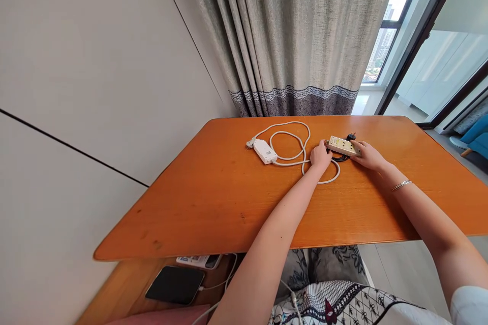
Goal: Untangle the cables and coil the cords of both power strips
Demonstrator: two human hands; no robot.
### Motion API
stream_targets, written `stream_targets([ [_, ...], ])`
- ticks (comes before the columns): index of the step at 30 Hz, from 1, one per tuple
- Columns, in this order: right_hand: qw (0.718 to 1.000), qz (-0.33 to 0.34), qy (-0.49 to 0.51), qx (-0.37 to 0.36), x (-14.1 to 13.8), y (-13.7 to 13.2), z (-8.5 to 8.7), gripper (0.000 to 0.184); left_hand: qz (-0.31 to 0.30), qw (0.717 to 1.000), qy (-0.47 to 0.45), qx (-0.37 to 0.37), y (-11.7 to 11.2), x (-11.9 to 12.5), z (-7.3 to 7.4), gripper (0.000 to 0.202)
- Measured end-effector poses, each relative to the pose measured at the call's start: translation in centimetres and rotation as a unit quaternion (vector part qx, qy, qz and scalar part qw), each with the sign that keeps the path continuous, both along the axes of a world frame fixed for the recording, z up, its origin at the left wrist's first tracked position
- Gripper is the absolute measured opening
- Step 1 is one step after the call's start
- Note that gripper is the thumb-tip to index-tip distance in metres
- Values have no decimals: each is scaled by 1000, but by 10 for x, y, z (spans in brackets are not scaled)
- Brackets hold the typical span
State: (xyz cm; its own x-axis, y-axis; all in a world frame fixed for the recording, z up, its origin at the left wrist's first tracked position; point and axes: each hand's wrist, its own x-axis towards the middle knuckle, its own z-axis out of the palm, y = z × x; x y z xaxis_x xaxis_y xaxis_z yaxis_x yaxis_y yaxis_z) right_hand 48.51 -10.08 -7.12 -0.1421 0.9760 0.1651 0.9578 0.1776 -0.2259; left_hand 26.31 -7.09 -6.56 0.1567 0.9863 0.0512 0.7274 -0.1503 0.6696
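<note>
A cream power strip point(343, 146) lies on the orange wooden table point(229, 203), towards its far side. My right hand point(368, 156) grips its near right end, fingers closed on it. My left hand point(321, 156) is curled at the strip's left end, where the white cable point(293, 134) loops round; what its fingers pinch is hidden. A white adapter block point(265, 151) with a plug lies to the left, joined to the looped white cable. A black plug and cord point(349, 137) lie just behind the strip.
A grey curtain point(290, 35) hangs behind the table, with a window at the right. Under the table's near edge, a lower shelf holds a black phone point(175, 285) on a charging lead and a white device point(199, 261). A wall stands at the left.
</note>
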Motion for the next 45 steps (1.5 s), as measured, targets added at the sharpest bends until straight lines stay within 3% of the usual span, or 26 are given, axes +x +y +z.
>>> stream_targets([
  [8,1000,3,-11,16,3,1,-3,69,9,999,-30,16,0,-2,2,41],
  [11,996,20,-31,82,1,-3,-2,69,15,998,-27,57,-5,-5,5,35],
  [14,981,70,-72,168,-10,-10,-2,45,-45,992,14,115,-10,-11,5,28],
  [16,976,114,-97,160,-21,-13,-2,36,-113,981,53,147,-11,-14,4,26],
  [19,977,145,-120,103,-38,-14,-4,37,-181,967,83,156,-9,-18,1,28],
  [22,982,121,-128,67,-48,-11,-8,37,-197,963,107,149,-6,-21,-2,29],
  [27,987,87,-122,55,-49,-6,-12,34,-170,966,135,139,-5,-21,-3,31],
  [32,988,89,-117,52,-43,-3,-12,34,-156,970,139,125,-5,-22,-4,35],
  [37,988,96,-108,57,-44,-8,-10,35,-189,967,118,127,-2,-26,-8,39],
  [41,989,80,-94,79,-45,-17,-7,41,-209,962,104,138,-1,-26,-11,41],
  [45,986,-15,-42,161,-35,-13,-2,51,-232,956,97,152,-2,-23,-15,41],
])
